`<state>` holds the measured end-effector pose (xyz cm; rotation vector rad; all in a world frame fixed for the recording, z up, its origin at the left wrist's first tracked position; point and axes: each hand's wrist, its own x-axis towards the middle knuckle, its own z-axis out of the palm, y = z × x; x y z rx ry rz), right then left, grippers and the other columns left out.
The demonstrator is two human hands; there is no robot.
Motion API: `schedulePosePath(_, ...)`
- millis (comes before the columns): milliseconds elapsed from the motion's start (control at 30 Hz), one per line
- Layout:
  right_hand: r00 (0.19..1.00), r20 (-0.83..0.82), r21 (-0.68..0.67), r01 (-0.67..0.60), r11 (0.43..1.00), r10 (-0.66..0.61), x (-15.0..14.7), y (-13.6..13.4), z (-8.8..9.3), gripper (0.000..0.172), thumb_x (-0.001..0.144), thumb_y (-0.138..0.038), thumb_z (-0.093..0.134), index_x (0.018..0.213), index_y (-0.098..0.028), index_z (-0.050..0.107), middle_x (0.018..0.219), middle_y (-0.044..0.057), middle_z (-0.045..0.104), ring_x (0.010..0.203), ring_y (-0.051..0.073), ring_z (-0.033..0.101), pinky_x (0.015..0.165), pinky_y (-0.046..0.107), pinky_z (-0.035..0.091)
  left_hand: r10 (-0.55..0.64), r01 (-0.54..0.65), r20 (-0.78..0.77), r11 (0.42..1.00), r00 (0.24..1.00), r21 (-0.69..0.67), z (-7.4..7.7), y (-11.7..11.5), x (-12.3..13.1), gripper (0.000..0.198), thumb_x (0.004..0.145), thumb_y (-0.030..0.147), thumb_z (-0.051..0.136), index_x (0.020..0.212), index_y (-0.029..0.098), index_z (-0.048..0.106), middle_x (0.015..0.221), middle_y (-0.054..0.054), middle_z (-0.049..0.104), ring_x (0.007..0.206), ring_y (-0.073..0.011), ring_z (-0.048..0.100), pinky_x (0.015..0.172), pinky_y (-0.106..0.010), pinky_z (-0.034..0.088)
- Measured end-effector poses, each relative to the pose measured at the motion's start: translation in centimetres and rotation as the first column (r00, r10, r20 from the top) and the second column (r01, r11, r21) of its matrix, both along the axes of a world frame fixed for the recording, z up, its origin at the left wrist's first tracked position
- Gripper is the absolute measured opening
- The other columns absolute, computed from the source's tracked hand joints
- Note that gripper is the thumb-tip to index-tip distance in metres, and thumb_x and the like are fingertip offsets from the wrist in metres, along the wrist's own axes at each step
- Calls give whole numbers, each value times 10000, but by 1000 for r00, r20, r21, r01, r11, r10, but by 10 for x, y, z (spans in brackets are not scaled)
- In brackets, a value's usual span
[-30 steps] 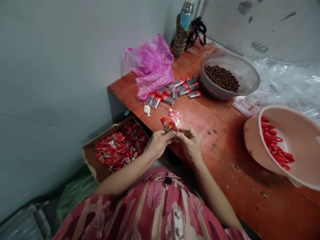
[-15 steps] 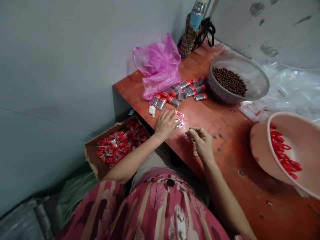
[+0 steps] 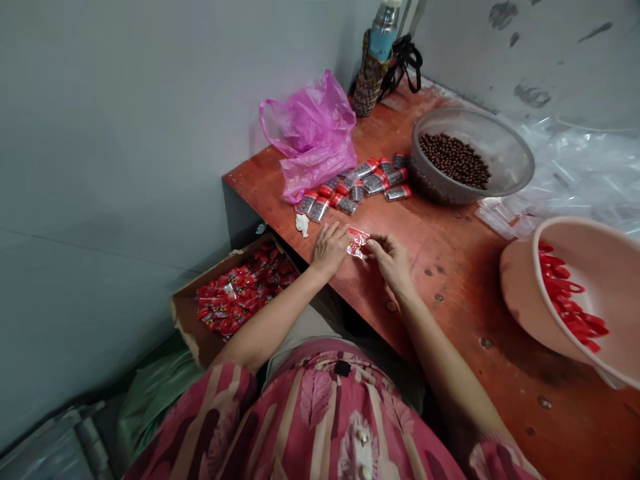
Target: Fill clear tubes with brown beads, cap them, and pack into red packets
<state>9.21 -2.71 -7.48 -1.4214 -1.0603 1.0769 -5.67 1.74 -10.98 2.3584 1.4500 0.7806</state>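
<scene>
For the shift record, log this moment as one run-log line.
left hand: on table, beside packet | right hand: fingers at packet's edge | nearby: red-capped tubes

A reddish-brown wooden table (image 3: 440,280) is carrying all these things, and its top is showing dark spots and worn marks. A pink plastic bag (image 3: 313,140) is lying near the back edge, and just beside it a woven bottle holder (image 3: 369,80) is standing. A grey bowl (image 3: 510,150) is sitting further right, holding brown beads (image 3: 454,160). Between the bag and the bowl, many small packs with red caps (image 3: 353,187) are lying in a loose group, with a white scrap (image 3: 302,225) just beside them. Near the front edge, a small red-and-clear packet (image 3: 358,241) is lying. On the right, clear plastic sleeves (image 3: 505,217) are lying, and a pink plastic basin (image 3: 565,293) is resting tilted, with red pieces inside.
</scene>
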Motion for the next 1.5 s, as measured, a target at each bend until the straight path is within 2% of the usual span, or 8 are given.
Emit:
schedulePosePath(200,998,63,-1,14,1000,-14,4,-3,-1,309,736,-432,666,901,-172,641,826,23,668,706,136,623,657,279,506,-13,17,53,996,999,-93,5,-2,4,199,867,215,553,1005,189,694,1246,-88,620,1293,-264,447,1120,-532,258)
schedulePosePath(433,994,-59,-43,89,995,-91,-1,3,2,408,686,-455,708,960,-169,612,899,33,657,733,140,634,637,280,522,-18,16,215,1000,977,9,7,-7,6,262,917,253,464,973,143,696,1259,-114,608,1266,-243,485,1102,-444,337)
schedulePosePath(633,992,-58,-27,106,994,-108,-11,18,2,450,619,-432,743,959,-170,607,872,26,663,771,143,624,686,285,510,-8,15,128,999,992,-48,8,-8,4,280,896,216,498,1113,116,643,1287,-154,578,1311,-263,433,1104,-469,341)
schedulePosePath(800,994,-50,-56,96,994,-99,-3,18,-3,379,629,-408,722,906,-167,627,834,17,662,701,127,612,663,287,513,-33,40,102,997,994,-64,3,-4,5,239,900,161,465,1000,138,681,1244,-134,613,1311,-264,434,1125,-506,298)
schedulePosePath(1067,992,-57,-12,113,994,-113,-4,20,2,341,625,-373,715,881,-166,629,800,2,656,655,113,591,652,281,505,-16,16,40,1000,999,-10,-2,-1,13,295,898,88,388,1004,86,663,1176,-151,639,1225,-241,519,1103,-416,343)
schedulePosePath(1200,992,8,3,126,992,-126,2,14,4,328,649,-381,693,887,-165,632,836,21,666,707,135,607,716,315,501,-12,14,47,999,999,-45,1,3,13,277,899,104,398,962,84,666,1127,-175,649,1163,-234,560,1045,-383,401)
schedulePosePath(1367,980,146,59,125,990,-133,12,7,-1,309,692,-385,667,904,-162,644,887,47,680,804,159,618,813,346,482,-86,93,101,994,991,-64,3,2,9,316,863,235,566,1117,54,618,1315,-210,536,1300,-275,442,1123,-439,302)
schedulePosePath(1500,982,155,61,101,993,-110,13,9,-7,310,706,-393,648,914,-164,644,907,54,684,826,174,627,817,357,491,-76,81,70,995,995,-65,-2,2,8,259,878,197,533,1083,86,648,1297,-165,567,1328,-276,407,1129,-469,293)
